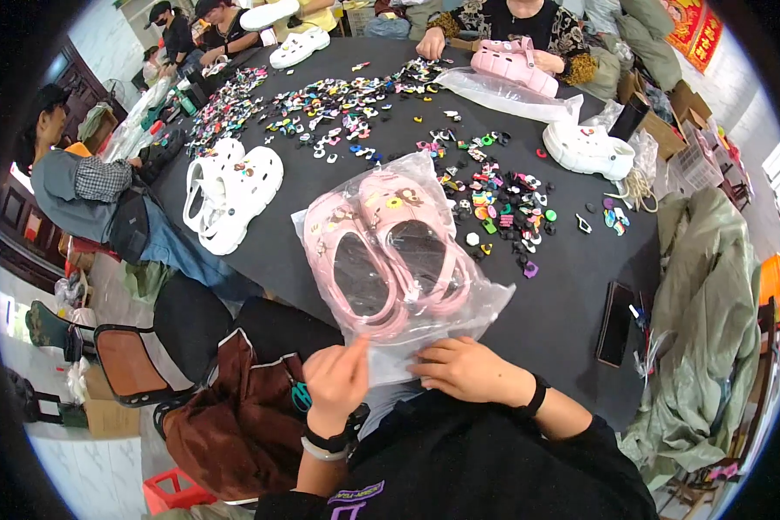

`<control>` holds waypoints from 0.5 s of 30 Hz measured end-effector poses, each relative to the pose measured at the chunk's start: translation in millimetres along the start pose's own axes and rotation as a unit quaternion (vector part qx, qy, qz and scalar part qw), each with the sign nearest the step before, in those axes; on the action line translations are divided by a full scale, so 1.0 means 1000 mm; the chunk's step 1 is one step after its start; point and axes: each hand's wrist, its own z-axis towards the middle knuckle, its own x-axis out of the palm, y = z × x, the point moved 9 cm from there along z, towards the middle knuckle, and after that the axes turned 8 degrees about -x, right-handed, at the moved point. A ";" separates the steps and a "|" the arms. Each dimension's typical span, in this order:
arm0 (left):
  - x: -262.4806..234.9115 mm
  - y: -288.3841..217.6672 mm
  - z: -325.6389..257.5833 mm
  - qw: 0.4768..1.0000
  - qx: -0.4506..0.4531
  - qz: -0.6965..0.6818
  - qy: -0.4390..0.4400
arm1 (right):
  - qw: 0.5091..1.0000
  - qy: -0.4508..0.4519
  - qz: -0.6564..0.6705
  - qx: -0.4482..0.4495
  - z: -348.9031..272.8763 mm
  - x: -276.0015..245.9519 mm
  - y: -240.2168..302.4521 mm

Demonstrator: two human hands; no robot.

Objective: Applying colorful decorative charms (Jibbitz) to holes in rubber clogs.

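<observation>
A clear plastic bag (442,328) lies in front of me at the near edge of the black table, with a pair of pink clogs (395,204) inside it. Flower-like charms decorate their toes, which point away from me, and the straps face me. At the bag's near left corner, my left hand (334,381) is closed in a pinch on the plastic, slightly blurred. My right hand (470,369) grips the near right edge, its fingers curled over the plastic and the thumb hidden.
White clogs (232,195) sit left of the bag; more white clogs (588,151) stand at the right. Loose shoe charms (503,195) are scattered beyond. A phone (615,322) lies at the right edge. Across the table, a person handles a pink clog (516,65); others work at the left.
</observation>
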 end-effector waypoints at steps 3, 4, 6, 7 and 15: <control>-0.038 -0.003 0.007 0.990 -0.042 -0.034 -0.133 | 0.999 -0.042 0.022 -0.003 -0.008 -0.005 0.001; -0.039 -0.008 0.010 0.992 -0.039 -0.038 -0.118 | 0.996 -0.056 0.070 0.010 -0.011 -0.008 -0.003; -0.039 -0.018 0.011 0.991 -0.013 -0.046 -0.121 | 0.987 -0.048 0.147 0.045 -0.010 -0.013 -0.010; -0.039 -0.025 0.010 0.990 0.013 -0.055 -0.126 | 0.987 -0.050 0.148 0.045 -0.010 -0.015 -0.011; -0.031 -0.014 0.008 0.992 -0.010 -0.074 -0.104 | 0.913 -0.267 0.256 0.174 -0.038 -0.053 -0.033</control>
